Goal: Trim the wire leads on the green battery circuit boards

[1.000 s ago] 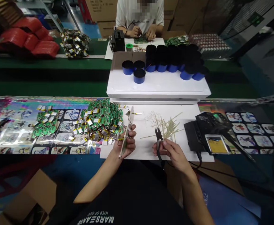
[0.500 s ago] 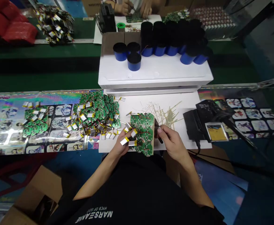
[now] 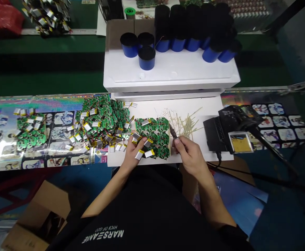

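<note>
A green circuit board panel (image 3: 161, 139) with silver battery cells wired to it lies over the front of the white work surface (image 3: 144, 111). My left hand (image 3: 131, 153) grips its left side, the thumb on top among the cells. In my right hand (image 3: 190, 153) is a dark hand tool (image 3: 173, 132), its tip pointing up and left beside the panel's right edge. Just left of the panel rises a heap of similar boards (image 3: 104, 120) with cells. Pale thin strips (image 3: 189, 124) lie scattered to the right.
Blue cylinders with black tops (image 3: 146, 58) stand on a white foam block (image 3: 168, 75) at the back. A black device (image 3: 216, 134) with a cable sits right. Another board panel (image 3: 32, 134) lies far left. An open cardboard box (image 3: 41, 216) is below left.
The view has shifted slightly. The panel now lies flatter, with its face turned up, and the tool in my right hand has swung to point upward along its right edge.
</note>
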`<state>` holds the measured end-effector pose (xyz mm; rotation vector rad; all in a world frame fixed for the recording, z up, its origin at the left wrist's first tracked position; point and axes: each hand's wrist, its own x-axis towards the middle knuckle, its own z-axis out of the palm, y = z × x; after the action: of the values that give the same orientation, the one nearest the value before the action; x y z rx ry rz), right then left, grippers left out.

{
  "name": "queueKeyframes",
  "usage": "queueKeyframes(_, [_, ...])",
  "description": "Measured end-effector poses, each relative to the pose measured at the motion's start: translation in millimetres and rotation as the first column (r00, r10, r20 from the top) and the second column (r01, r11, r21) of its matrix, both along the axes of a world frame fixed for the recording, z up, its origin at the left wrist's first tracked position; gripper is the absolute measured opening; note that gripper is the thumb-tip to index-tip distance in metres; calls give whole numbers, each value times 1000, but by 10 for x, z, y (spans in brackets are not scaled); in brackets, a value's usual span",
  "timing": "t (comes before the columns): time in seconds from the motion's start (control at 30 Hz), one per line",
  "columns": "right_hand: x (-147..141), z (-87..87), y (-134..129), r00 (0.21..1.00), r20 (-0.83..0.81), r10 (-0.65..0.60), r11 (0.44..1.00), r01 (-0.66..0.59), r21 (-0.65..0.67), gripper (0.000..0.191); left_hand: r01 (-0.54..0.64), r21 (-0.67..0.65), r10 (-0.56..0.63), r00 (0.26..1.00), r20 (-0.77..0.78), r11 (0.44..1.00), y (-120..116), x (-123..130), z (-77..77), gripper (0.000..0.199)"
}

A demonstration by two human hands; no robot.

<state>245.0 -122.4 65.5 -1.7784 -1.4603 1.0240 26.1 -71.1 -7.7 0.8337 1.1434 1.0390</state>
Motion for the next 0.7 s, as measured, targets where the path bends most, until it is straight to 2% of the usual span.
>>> queueKeyframes(0.07, [-17, -25, 8, 994, -107, -13, 1000, 11, -18, 53, -14, 1, 14, 1000, 19, 1000, 12, 1, 54, 36])
queueKeyframes(0.13, [-48, -68, 17, 956, -292, -35, 999, 25, -38, 54, -15, -15, 16, 998, 66, 1000, 27, 23, 116, 36])
queueKeyframes(0.2, [-83, -117, 22, 869, -490, -70, 997, 40, -73, 55, 3, -51, 3, 993, 121, 999, 41, 62, 172, 36])
queueKeyframes(0.27, [-102, -150, 21, 787, -605, -118, 992, 62, -112, 56, 23, -90, -7, 985, 175, 996, 50, 102, 209, 37])
queueKeyframes(0.33, [-90, -148, 10, 797, -590, -129, 991, 83, -105, 56, 26, -93, -5, 977, 213, 995, 60, 124, 211, 39])
queueKeyframes(0.43, [-29, -85, -37, 921, -386, -60, 998, 49, -40, 55, -13, -13, 15, 986, 166, 1000, 86, 104, 154, 40])
queueKeyframes(0.5, [4, -40, -90, 963, -268, 3, 999, -15, -45, 52, -44, 54, 38, 994, 102, 998, 108, 65, 100, 38])
queueKeyframes(0.57, [14, -26, -151, 976, -217, 36, 996, -52, -70, 49, -60, 100, 54, 997, 62, 993, 123, 25, 63, 35])
queueKeyframes(0.7, [-32, -112, -242, 971, -240, -16, 995, -7, -96, 47, -55, 108, 51, 998, 39, 993, 123, 5, 90, 35])
